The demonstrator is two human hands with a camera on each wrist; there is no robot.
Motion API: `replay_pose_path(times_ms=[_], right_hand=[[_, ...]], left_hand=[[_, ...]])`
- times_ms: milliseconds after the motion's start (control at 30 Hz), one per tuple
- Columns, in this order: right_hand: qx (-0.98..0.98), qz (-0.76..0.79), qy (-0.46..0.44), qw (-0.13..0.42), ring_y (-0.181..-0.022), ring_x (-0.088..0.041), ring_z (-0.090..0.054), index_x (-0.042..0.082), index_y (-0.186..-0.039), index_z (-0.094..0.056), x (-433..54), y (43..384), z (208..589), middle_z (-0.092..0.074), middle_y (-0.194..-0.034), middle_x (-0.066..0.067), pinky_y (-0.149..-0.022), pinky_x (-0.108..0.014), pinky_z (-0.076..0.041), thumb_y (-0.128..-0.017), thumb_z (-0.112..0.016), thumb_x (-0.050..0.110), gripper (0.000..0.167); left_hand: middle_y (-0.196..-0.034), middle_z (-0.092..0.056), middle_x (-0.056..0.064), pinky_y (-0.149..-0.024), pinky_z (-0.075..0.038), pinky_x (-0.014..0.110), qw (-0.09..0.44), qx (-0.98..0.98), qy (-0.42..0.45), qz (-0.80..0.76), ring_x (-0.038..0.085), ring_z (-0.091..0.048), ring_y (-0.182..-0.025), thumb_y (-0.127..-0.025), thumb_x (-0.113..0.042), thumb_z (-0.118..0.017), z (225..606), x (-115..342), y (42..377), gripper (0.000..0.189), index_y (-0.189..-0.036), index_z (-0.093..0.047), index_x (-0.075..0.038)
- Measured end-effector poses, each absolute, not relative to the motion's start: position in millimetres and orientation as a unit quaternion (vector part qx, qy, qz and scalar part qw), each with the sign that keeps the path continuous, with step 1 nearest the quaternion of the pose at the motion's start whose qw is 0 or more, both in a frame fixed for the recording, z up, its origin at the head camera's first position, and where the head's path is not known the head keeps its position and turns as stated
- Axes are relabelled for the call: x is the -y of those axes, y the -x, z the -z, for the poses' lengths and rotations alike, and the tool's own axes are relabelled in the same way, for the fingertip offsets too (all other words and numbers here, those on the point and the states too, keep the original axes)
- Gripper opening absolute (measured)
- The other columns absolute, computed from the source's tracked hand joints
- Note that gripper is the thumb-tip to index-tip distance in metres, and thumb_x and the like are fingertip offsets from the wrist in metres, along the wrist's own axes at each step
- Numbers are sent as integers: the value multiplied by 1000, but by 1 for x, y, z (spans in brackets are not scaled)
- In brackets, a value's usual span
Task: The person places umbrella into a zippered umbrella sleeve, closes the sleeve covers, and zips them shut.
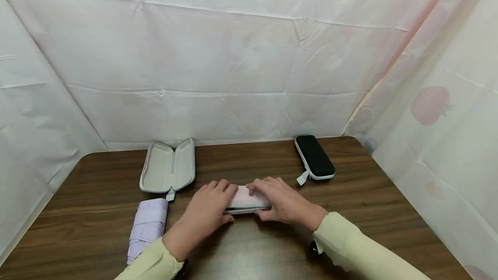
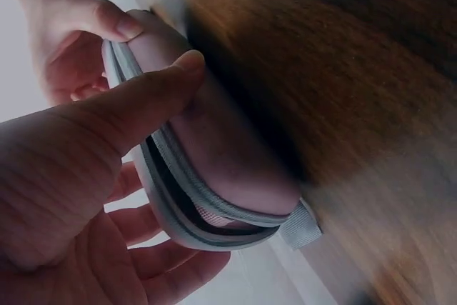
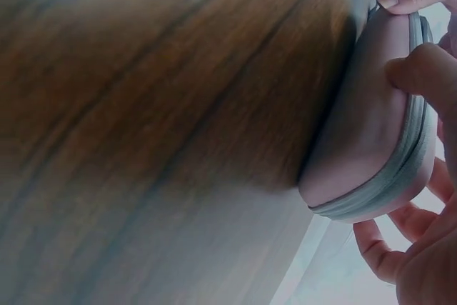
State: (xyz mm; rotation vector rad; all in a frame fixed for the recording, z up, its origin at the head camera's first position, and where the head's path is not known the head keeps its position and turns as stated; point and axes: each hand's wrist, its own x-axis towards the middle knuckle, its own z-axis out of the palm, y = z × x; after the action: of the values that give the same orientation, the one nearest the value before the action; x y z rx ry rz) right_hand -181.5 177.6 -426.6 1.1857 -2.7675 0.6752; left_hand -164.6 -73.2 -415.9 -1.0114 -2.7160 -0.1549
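A pink zippered case (image 1: 247,198) with grey zip edging lies near the middle of the wooden table. My left hand (image 1: 209,204) grips its left end, thumb on the near side and fingers over the top. At the right end my right hand (image 1: 283,203) holds it the same way. In the left wrist view, the zip edges stand apart along a dark gap (image 2: 187,201), with a bit of pink mesh inside. A grey fabric tab (image 2: 301,226) sticks out from that end. The edges lie close together at the right end (image 3: 378,187).
An open pale grey case (image 1: 157,176) lies at the back left, its tab toward me. Nearer, left of my left forearm, is a folded lilac bundle (image 1: 148,226). A closed black zippered case (image 1: 316,155) sits back right. A white curtain (image 1: 233,55) hangs behind the table (image 1: 389,228).
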Motion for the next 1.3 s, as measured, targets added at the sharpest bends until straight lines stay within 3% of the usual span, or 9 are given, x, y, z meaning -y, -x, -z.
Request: replay_pose_path(times_ms=[100, 400, 567, 700, 833, 1067, 1300], right_hand=[[895, -222, -386, 29, -114, -9, -55, 24, -121, -55, -179, 180, 426, -59, -130, 10, -89, -39, -46, -86, -84, 23, 46], [880, -296, -370, 31, -123, -9, -52, 17, -126, -56, -196, 183, 415, -54, -132, 10, -102, -40, -47, -82, -89, 31, 58], [878, -357, -319, -14, -130, -16, -52, 17, -133, -54, -208, 183, 407, -58, -134, 4, -107, -45, -45, -83, -89, 31, 62], [875, -382, -296, -27, -129, -25, -54, 16, -134, -54, -215, 184, 408, -59, -135, -2, -103, -53, -46, -85, -87, 31, 61], [871, -398, -286, -29, -128, -32, -55, 17, -133, -54, -219, 184, 408, -59, -134, -1, -101, -59, -45, -87, -86, 28, 57], [869, -406, -281, -36, -126, -31, -56, 22, -133, -53, -221, 186, 409, -58, -134, 1, -100, -62, -45, -89, -84, 32, 54], [856, -439, -271, -46, -127, -32, -57, 23, -135, -54, -224, 184, 406, -58, -135, 4, -100, -63, -46, -89, -84, 26, 55]], left_hand=[[-114, -64, 10, -87, -55, 51, 122, 928, 349, 52, 35, -65, -102, -70, -35, -97, 417, 70, 164, 71, -125, -61, -11], [-114, -65, 12, -81, -58, 54, 149, 930, 335, -29, 38, -65, -95, -68, -24, -95, 422, 58, 162, 78, -138, -60, -18], [-109, -59, 14, -80, -58, 54, 157, 933, 317, -71, 38, -62, -97, -65, -22, -96, 425, 55, 160, 69, -125, -64, -12], [-105, -55, 14, -83, -57, 53, 158, 933, 314, -83, 38, -59, -97, -63, -23, -97, 425, 56, 159, 64, -114, -61, -10], [-104, -55, 13, -81, -57, 51, 167, 929, 325, -63, 36, -58, -93, -67, -15, -94, 426, 60, 159, 57, -112, -59, -10], [-104, -58, 7, -71, -55, 48, 188, 919, 346, -38, 32, -58, -86, -69, -2, -88, 429, 68, 159, 51, -109, -59, -12], [-107, -57, 5, -70, -52, 46, 188, 916, 354, -18, 32, -58, -89, -54, -14, -100, 422, 81, 157, 74, -115, -57, -13]])
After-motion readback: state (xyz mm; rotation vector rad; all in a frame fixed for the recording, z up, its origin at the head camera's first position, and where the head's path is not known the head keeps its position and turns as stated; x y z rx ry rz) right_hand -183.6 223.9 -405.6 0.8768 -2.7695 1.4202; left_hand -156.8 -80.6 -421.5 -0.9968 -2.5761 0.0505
